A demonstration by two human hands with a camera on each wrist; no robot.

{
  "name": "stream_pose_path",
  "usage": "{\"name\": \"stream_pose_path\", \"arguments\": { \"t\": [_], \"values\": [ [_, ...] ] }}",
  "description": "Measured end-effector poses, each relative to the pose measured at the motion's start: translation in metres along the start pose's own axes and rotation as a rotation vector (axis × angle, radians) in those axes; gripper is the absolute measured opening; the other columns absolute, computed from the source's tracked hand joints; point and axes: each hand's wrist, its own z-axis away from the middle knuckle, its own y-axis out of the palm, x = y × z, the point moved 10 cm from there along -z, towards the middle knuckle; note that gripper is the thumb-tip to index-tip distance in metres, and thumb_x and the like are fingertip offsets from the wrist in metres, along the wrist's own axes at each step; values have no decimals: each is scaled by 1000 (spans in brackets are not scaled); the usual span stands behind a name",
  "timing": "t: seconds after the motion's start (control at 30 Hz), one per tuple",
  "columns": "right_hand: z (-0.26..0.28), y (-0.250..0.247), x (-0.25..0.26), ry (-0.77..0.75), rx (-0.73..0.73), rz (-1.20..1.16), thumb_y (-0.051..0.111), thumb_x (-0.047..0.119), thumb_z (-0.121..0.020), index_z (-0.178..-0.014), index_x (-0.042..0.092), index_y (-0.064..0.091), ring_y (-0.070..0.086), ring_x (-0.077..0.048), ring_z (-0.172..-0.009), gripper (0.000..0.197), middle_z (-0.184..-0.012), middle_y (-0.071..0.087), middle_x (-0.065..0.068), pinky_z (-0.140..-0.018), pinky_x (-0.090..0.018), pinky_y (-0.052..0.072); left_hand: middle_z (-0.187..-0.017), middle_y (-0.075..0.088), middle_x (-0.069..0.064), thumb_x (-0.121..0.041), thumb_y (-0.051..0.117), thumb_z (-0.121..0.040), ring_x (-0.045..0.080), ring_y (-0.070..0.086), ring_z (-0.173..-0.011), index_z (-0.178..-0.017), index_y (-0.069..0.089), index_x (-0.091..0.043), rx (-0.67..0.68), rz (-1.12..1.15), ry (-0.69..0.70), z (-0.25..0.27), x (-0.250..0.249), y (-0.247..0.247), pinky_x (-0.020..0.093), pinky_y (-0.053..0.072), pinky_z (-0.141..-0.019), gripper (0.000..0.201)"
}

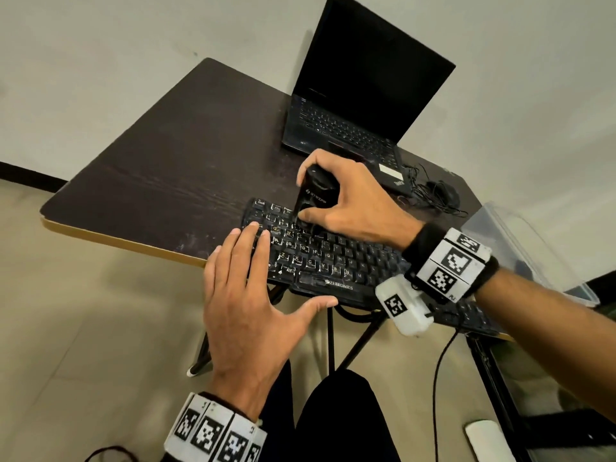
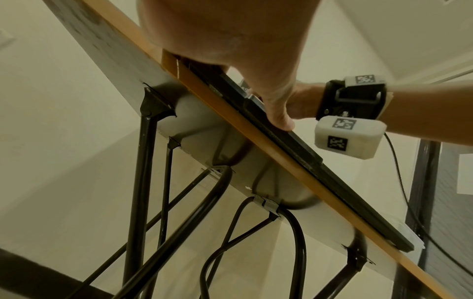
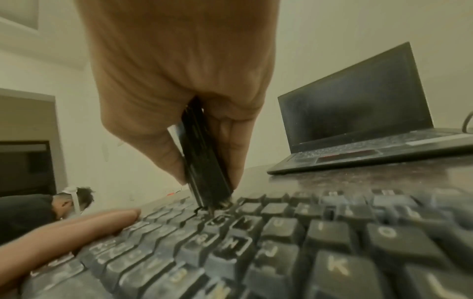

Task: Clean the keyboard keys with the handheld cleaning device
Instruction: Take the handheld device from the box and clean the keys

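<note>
A black keyboard (image 1: 336, 258) lies along the front edge of the dark table (image 1: 186, 161). My right hand (image 1: 340, 198) grips a black handheld cleaning device (image 1: 315, 191) upright, its tip down on the upper-left key rows. In the right wrist view the cleaning device (image 3: 204, 161) touches the keyboard (image 3: 281, 242) between keys. My left hand (image 1: 246, 288) lies flat with straight fingers on the keyboard's left end, thumb at its front edge. From below, my left hand (image 2: 230, 40) covers the keyboard's (image 2: 294, 151) front edge.
An open black laptop (image 1: 360, 95) stands at the back of the table, a black mouse (image 1: 445, 193) with tangled cable to its right. A clear plastic bin (image 1: 520, 248) sits at the right. Black folding legs (image 2: 143, 182) run under the table.
</note>
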Motion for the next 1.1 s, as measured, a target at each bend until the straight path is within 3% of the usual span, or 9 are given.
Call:
{"name": "stream_pose_path", "arguments": {
  "t": [0.13,0.27,0.4,0.5,0.57,0.7,0.83,1.0,1.1],
  "values": [
    [-6,-14,-16,99,-62,59,86,13,-78,-109,17,63,71,-24,-89,39,-99,72,-2,-81,-50,60,-158,51,11,-91,70,-68,30,40,-152,-148,55,-2,-9,-10,15,0,-1,-1,47,23,-130,120],
    [15,-5,-9,45,4,-7,88,15,-80,-110,22,61,73,-23,-87,40,-101,70,0,-73,-44,63,-159,50,9,-92,66,-69,29,39,-153,-149,54,-2,-2,-3,5,0,-1,-1,46,22,-130,121],
    [24,-25,-33,173,-95,13,89,13,-82,-110,27,60,71,-13,-93,43,-101,67,9,-80,-43,64,-158,51,10,-92,63,-70,29,40,-152,-148,55,-2,-13,-4,21,0,-2,-3,42,18,-132,119],
    [42,-20,-29,134,-83,2,90,13,-80,-109,27,61,72,-20,-90,43,-100,69,4,-77,-43,64,-157,51,10,-92,63,-69,29,40,-152,-147,55,-2,-16,2,23,0,-3,-4,39,16,-132,119],
    [56,-18,-27,114,-65,-41,90,13,-81,-109,26,61,72,-16,-85,42,-97,69,4,-72,-38,63,-157,51,10,-92,64,-69,29,40,-152,-148,55,-2,-13,-4,22,-1,-3,-3,40,18,-131,120],
    [59,-37,-47,215,-147,18,90,13,-82,-110,26,60,70,-7,-83,43,-97,66,12,-70,-33,62,-156,53,12,-93,61,-71,31,43,-150,-146,56,-2,-22,-33,42,0,-5,-3,46,25,-130,118],
    [72,-21,-23,86,-66,-2,90,13,-80,-108,27,61,72,-16,-85,42,-94,69,7,-73,-38,62,-155,53,13,-93,61,-72,32,45,-149,-145,57,-1,-30,-40,46,0,-4,-3,50,29,-127,118],
    [70,-38,-45,202,-140,32,88,13,-81,-111,26,60,72,-14,-84,43,-95,67,10,-73,-44,63,-153,55,14,-92,62,-73,34,47,-147,-144,58,0,-54,-59,65,0,-5,-4,52,32,-125,117],
    [78,-26,-25,90,-87,16,88,14,-80,-108,27,60,72,-17,-83,42,-94,68,6,-73,-44,62,-153,55,14,-92,63,-73,34,48,-146,-143,58,0,-65,-45,70,0,-5,-5,53,33,-125,116]
  ]
}}
